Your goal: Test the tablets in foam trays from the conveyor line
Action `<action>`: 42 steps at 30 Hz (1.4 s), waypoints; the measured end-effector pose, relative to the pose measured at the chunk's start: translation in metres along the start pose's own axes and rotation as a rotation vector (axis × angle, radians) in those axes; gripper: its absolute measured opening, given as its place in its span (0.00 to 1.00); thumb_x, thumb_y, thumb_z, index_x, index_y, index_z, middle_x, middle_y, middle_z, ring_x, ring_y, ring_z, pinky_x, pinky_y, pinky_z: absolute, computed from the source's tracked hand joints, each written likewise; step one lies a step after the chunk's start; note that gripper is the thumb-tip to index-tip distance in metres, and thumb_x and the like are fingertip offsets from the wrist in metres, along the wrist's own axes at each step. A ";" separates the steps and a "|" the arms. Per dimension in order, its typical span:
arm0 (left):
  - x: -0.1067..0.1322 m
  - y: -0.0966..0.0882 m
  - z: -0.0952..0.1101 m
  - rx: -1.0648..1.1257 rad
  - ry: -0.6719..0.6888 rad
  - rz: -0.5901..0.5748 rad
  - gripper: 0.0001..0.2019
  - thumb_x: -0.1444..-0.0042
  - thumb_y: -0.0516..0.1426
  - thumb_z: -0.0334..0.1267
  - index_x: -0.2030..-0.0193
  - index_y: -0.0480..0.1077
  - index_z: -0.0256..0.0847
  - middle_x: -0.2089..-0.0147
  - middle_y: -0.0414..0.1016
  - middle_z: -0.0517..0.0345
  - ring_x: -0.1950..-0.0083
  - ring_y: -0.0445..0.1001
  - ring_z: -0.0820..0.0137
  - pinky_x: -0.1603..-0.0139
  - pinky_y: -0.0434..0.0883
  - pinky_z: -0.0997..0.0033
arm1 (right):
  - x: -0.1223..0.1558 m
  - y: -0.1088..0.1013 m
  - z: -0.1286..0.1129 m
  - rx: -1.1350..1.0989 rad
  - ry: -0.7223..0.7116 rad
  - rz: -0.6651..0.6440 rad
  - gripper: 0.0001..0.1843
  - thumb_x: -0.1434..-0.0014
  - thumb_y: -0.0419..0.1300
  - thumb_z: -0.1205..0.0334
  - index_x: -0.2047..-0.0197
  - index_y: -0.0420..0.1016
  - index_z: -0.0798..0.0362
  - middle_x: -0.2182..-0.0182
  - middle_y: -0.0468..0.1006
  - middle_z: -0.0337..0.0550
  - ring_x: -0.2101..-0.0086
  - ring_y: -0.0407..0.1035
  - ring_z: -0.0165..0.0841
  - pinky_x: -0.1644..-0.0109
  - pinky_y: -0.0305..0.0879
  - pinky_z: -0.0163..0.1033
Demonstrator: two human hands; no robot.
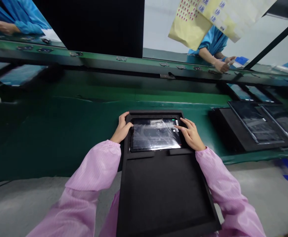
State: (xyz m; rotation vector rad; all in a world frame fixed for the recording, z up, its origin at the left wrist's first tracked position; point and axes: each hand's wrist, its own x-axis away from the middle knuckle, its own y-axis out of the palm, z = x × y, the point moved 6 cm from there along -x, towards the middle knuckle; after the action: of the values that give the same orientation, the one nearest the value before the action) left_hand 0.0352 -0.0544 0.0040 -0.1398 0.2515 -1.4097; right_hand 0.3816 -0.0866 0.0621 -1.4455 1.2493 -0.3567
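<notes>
A black foam tray [163, 191] lies lengthwise in front of me, its far end over the green conveyor belt [60, 131]. In the tray's far recess sits a dark tablet [154, 135] covered with shiny protective film. My left hand [121, 129] grips the tray's left edge beside the tablet, thumb resting on the tablet's left rim. My right hand [190, 133] lies on the tablet's right edge, fingers stretched toward a small white label [176, 125] at the top right corner. Both arms wear pink sleeves.
To the right on the belt, another black tray [230, 131] holds two more tablets [255, 121]. A big black panel [97, 26] stands behind the belt. Co-workers in blue work across the line [215, 52]. Yellow label sheets [208, 19] hang overhead.
</notes>
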 end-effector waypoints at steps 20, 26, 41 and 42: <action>0.003 0.000 0.005 -0.025 -0.001 0.006 0.30 0.52 0.54 0.34 0.39 0.57 0.46 0.35 0.58 0.49 0.29 0.57 0.56 0.27 0.53 0.50 | -0.011 0.039 -0.139 0.039 -0.540 -0.416 0.21 0.30 0.52 0.50 0.36 0.68 0.40 0.29 0.53 0.46 0.32 0.49 0.48 0.30 0.47 0.61; 0.004 0.000 0.006 -0.049 -0.006 -0.010 0.29 0.50 0.54 0.35 0.39 0.56 0.45 0.35 0.56 0.47 0.29 0.56 0.57 0.26 0.53 0.51 | -0.034 0.042 -0.119 0.138 -0.390 -0.276 0.24 0.29 0.47 0.48 0.38 0.71 0.48 0.31 0.56 0.51 0.32 0.49 0.47 0.30 0.48 0.60; 0.019 0.017 0.039 -0.412 0.127 -0.046 0.50 0.57 0.68 0.49 0.33 0.46 0.38 0.30 0.45 0.35 0.26 0.45 0.44 0.26 0.47 0.42 | 0.002 0.005 -0.013 0.178 0.117 0.165 0.24 0.29 0.44 0.51 0.48 0.79 0.49 0.37 0.66 0.52 0.38 0.57 0.50 0.36 0.55 0.63; 0.021 0.017 0.040 -0.402 0.109 -0.053 0.52 0.58 0.68 0.51 0.32 0.45 0.39 0.29 0.44 0.35 0.26 0.44 0.44 0.26 0.48 0.41 | 0.002 0.004 -0.014 0.178 0.115 0.169 0.24 0.29 0.44 0.51 0.48 0.79 0.49 0.37 0.66 0.51 0.37 0.57 0.49 0.36 0.54 0.62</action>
State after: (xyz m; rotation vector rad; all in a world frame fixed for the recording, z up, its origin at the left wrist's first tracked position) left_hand 0.0645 -0.0742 0.0364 -0.4035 0.6248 -1.4074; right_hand 0.3694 -0.0949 0.0620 -1.1729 1.3858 -0.4295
